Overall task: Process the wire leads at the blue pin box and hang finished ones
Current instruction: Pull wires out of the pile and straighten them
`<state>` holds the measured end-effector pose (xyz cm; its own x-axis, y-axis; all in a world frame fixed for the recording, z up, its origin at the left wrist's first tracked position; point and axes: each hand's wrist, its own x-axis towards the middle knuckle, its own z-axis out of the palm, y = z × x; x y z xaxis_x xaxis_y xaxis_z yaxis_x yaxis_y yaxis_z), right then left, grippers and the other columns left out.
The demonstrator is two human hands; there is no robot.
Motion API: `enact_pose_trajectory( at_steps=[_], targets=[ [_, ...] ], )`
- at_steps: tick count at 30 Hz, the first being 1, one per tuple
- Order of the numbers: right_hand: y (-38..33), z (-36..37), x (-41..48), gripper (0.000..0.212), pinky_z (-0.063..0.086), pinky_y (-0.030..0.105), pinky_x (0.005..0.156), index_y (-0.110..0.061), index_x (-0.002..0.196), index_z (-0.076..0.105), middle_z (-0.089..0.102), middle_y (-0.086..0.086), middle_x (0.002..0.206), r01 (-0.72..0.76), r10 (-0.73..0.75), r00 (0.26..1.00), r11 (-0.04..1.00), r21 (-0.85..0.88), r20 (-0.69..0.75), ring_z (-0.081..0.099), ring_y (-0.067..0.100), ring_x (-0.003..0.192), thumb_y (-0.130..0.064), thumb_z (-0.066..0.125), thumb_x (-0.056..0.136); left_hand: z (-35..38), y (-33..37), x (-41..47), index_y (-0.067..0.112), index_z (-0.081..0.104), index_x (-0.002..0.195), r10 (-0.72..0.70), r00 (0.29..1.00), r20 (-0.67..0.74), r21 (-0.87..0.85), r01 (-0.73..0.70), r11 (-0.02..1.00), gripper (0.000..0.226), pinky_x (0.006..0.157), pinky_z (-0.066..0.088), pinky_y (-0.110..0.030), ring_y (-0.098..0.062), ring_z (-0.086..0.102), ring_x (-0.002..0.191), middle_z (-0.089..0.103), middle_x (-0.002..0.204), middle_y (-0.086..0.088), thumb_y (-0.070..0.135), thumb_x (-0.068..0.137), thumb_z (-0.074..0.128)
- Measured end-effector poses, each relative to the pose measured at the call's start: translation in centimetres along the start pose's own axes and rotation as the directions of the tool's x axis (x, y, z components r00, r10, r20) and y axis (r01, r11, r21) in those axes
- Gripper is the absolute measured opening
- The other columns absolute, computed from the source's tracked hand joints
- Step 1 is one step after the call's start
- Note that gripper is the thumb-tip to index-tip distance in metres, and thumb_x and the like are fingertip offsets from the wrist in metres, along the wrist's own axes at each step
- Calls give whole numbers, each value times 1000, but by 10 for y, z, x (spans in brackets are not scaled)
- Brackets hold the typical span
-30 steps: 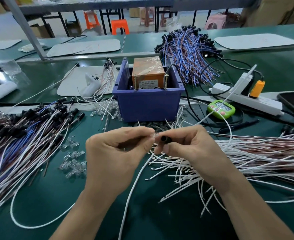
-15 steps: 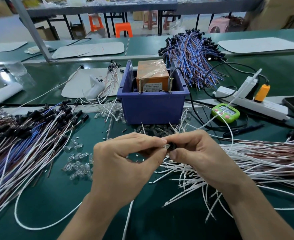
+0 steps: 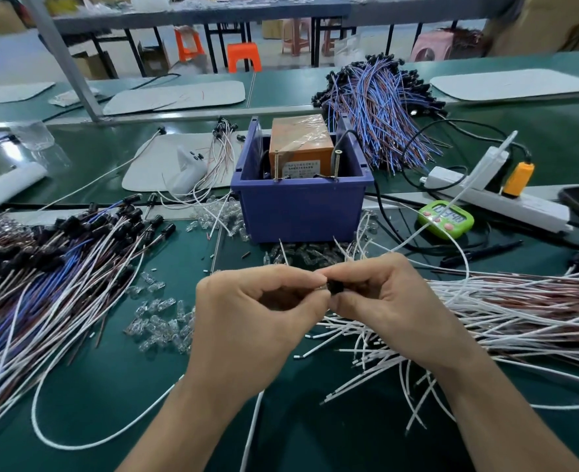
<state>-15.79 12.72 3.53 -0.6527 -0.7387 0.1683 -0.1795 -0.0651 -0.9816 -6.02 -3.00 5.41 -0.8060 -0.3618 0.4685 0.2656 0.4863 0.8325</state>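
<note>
- Currently your left hand [image 3: 247,311] pinches a tiny clear bulb [image 3: 323,285], mostly hidden by the fingertips. Your right hand [image 3: 383,301] pinches the black socket [image 3: 335,287], butted right against it.
- Push the bulb in straight with the axes lined up, and don't squeeze the glass. I'd judge it should seat fully before you go to the box.
- What looks like the socket's white lead [image 3: 252,420] trails down between your wrists over the bench [image 3: 128,403].
- Loose bulbs [image 3: 158,325] lie to your left, the white leads pile [image 3: 485,311] to your right, and capped leads [image 3: 77,247] far left.
- Blue pin box [image 3: 301,212] sits just beyond your hands, with two upright pins [image 3: 335,163] at its front rim, untouched.
</note>
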Motion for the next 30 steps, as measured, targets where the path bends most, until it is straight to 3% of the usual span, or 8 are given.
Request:
enact_pose_trajectory(
  at_steps=[6,9,12,17,20,23,30],
  targets=[
    [3,-1,1,32,57,35,85,-19,109,79,79,15,96,-19,23,998,998,64,-54,73,23,93,-2,65,87,-6,1,3,38,79,90,151,988,-27,61,-149,987,28,71,53,-11,-1,74,76,76,87,24,15,75,86],
    [3,-5,0,24,50,22,78,-18,117,77,78,11,96,-24,18,999,988,154,40,66,15,86,-16,68,94,-10,1,6,30,79,94,206,977,-59,3,-206,979,25,76,54,-16,-8,76,84,78,92,18,10,79,84],
    [3,-7,-1,36,47,19,80,-16,123,74,77,2,98,-30,1,991,975,218,132,58,12,86,-36,69,95,-10,2,6,27,79,94,224,974,-30,-82,-226,971,21,77,56,-17,-13,76,86,78,95,13,11,81,82],
    [2,-10,-2,33,46,9,80,3,121,68,72,-15,90,-24,-20,968,985,173,249,63,-3,86,-19,60,97,-9,3,3,21,82,94,212,977,6,-122,-209,970,26,70,56,-17,-14,75,80,78,92,11,4,76,86],
    [2,-10,-1,33,47,10,80,10,120,65,72,-13,93,-40,-12,959,983,179,283,64,-2,87,-11,58,95,-9,3,2,20,82,92,199,980,27,-134,-194,972,25,66,57,-19,-14,75,77,78,90,10,2,75,85],
    [2,-10,-2,31,48,11,81,1,123,66,73,-13,95,-55,-6,963,975,217,270,63,-2,88,-7,57,94,-9,2,1,23,83,85,195,979,60,-77,-190,979,21,65,60,-27,-13,76,76,79,88,11,5,75,87],
    [4,-10,0,33,49,18,84,10,120,67,74,0,101,-60,15,977,977,203,214,65,7,93,-9,60,94,-11,3,3,26,82,87,227,973,41,52,-229,972,22,68,58,-19,-6,75,76,78,88,14,9,74,87]
  ],
)
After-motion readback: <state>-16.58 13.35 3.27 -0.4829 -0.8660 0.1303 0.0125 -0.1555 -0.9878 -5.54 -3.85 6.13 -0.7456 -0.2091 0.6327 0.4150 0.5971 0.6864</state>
